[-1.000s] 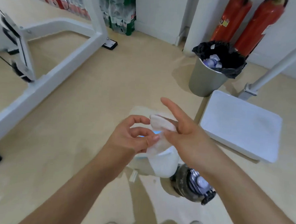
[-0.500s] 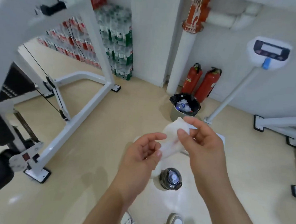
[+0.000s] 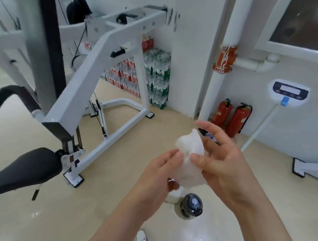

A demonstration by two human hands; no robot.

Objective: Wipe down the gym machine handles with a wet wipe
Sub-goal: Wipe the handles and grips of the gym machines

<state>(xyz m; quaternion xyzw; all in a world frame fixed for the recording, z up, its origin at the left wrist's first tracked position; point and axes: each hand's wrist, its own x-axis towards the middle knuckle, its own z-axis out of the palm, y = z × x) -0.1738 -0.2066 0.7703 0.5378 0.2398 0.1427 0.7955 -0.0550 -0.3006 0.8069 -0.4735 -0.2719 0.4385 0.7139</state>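
Loosely bunched white wet wipe (image 3: 191,150), soft folds.

Glossy beige floor (image 3: 20,214), white walls (image 3: 190,66), red fire extinguishers (image 3: 238,120), stacked water bottles (image 3: 156,78)

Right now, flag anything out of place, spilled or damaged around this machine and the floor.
Nothing spilled or broken shows. One oddity: a dark-lidded bottle stands on the floor close to the person's shoe, below the wet wipe, where a step could knock it over.
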